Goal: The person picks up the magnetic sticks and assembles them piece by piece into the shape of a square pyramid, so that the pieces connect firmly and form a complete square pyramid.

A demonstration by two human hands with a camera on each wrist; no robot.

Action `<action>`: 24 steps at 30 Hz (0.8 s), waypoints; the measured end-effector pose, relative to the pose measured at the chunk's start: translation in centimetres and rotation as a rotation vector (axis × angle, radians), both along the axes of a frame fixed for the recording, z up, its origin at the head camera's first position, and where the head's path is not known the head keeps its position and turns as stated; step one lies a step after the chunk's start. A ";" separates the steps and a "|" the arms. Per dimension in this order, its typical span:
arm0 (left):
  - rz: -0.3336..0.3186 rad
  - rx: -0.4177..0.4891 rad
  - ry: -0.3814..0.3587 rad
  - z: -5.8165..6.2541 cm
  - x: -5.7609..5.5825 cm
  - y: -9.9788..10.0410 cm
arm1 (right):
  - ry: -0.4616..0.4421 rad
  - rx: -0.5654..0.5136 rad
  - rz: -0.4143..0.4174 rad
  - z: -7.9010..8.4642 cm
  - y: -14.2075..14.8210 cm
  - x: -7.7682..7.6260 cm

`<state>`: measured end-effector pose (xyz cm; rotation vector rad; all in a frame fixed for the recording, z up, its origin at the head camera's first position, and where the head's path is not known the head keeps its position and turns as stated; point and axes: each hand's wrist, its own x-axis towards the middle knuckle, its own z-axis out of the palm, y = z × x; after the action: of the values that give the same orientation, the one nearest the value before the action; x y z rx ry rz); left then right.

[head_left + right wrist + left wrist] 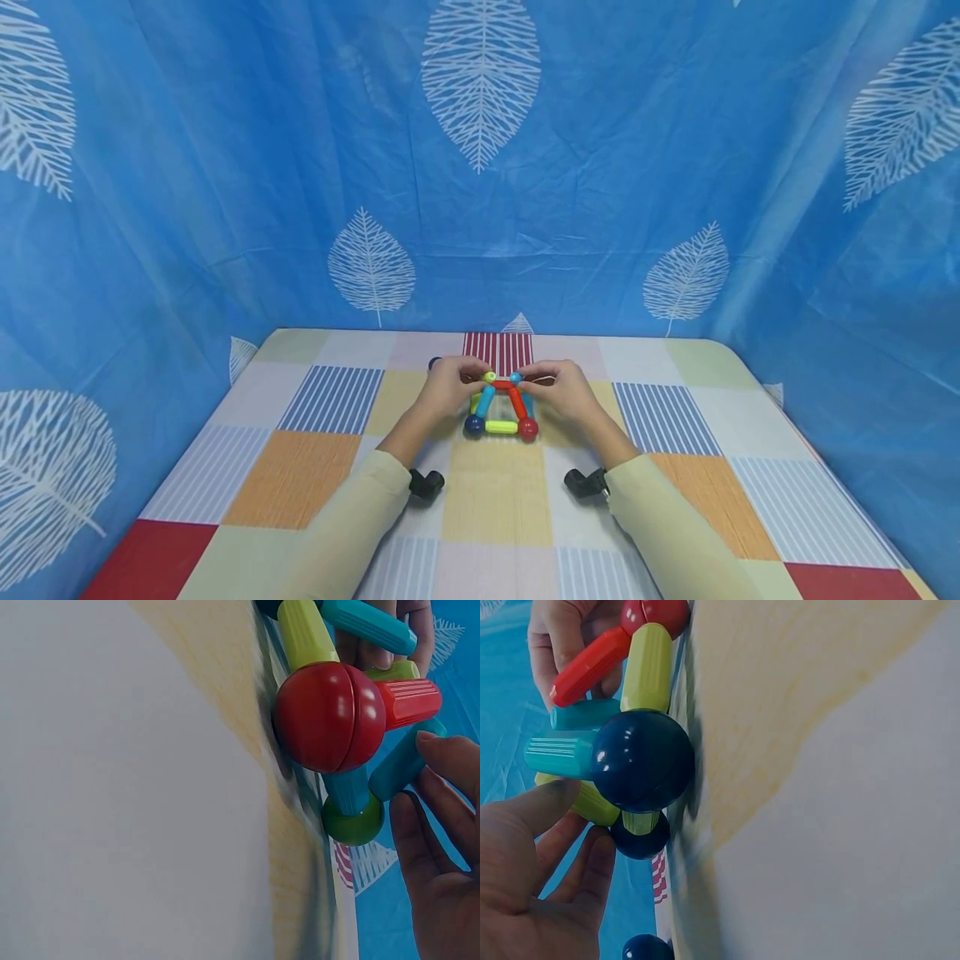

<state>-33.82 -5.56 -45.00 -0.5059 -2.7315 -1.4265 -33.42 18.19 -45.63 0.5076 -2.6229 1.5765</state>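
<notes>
A frame of magnetic-looking rods and balls stands on the table between the hands. Its near side has a dark blue ball (474,427), a yellow-green rod (501,427) and a red ball (528,429). A blue rod (485,402) and a red rod (518,404) slant up from these balls. My left hand (448,385) pinches a far yellow-green rod (594,806) that rises by a second dark blue ball (640,838). With thumb and fingers, my right hand (564,387) pinches a far blue rod (397,765) above a green ball (352,821).
A loose dark blue ball (647,949) lies beyond the left hand. The table has a patchwork cloth (495,500). Blue curtains (585,225) with white leaf prints hang behind the table and at both sides.
</notes>
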 end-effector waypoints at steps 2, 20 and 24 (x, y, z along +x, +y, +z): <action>-0.001 -0.004 0.000 0.0 0.0 0.0 | 0.005 -0.008 0.008 0.0 0.0 0.0; 0.011 0.033 0.018 -0.3 -0.7 -1.6 | -0.004 0.007 -0.040 -0.3 0.4 0.8; 0.074 0.028 0.062 0.0 -1.5 -3.0 | -0.001 0.006 -0.082 -0.2 0.7 1.8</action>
<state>-35.30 -8.52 -45.00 -0.4360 -2.6484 -1.4058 -31.66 18.93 -45.84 0.3947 -2.6139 1.5454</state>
